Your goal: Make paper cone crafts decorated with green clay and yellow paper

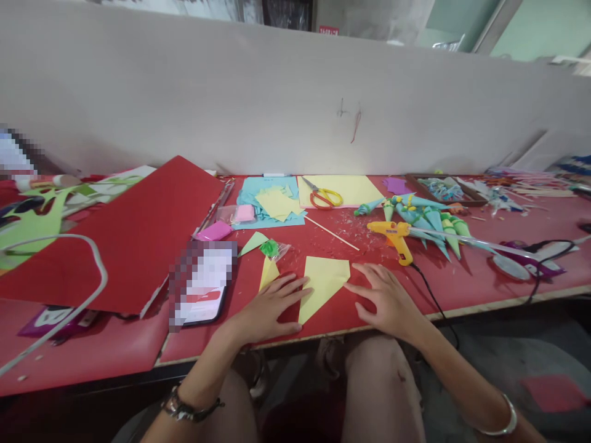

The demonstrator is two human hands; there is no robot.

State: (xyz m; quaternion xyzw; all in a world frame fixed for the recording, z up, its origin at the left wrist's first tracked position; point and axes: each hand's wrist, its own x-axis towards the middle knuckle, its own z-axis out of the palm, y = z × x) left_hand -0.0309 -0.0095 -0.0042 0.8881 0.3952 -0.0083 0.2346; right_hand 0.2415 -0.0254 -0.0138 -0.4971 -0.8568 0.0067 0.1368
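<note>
A pale yellow sheet of paper, slanted along its lower right side, lies flat on the red tabletop in front of me. My left hand rests at its left edge, fingers spread, some fingertips on the paper. At the right edge is my right hand, its fingers apart and the tips at or close to the slanted side. Neither hand grips anything. Just beyond my left hand lie a folded yellow paper piece, a light green paper piece and a small green item in clear wrap.
A phone and a large red board lie left. Behind are scissors, yellow and blue paper and a thin stick. Rightward are a corded yellow glue gun and several paper cones. A grey partition closes the back.
</note>
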